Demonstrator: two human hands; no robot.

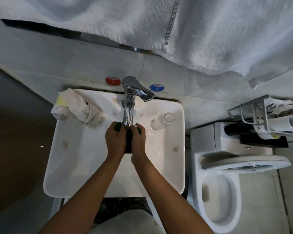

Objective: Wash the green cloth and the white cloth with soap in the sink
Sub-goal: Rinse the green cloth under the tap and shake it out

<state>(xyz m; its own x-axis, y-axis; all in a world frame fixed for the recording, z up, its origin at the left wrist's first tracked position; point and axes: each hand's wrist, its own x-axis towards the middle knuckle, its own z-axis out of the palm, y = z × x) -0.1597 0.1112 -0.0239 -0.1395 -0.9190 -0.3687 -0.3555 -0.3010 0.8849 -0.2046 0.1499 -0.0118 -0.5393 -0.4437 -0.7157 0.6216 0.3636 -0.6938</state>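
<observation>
My left hand (115, 140) and right hand (138, 141): both clenched round green cloth (128, 142); sodden, limp, slippery, I judge; grip bunched middle.

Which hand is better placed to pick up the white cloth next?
Left hand: white cloth lies on the sink's back-left corner, on its side. Right hand would have to cross the faucet.

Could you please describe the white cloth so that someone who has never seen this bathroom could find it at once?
Start at the white sink beside the toilet and find the chrome tap at its back edge. The white cloth lies crumpled on the sink's back left corner, left of the tap. Unlike the large white towel hanging above, it is small, stained, and has a yellow patch at one end.
</observation>
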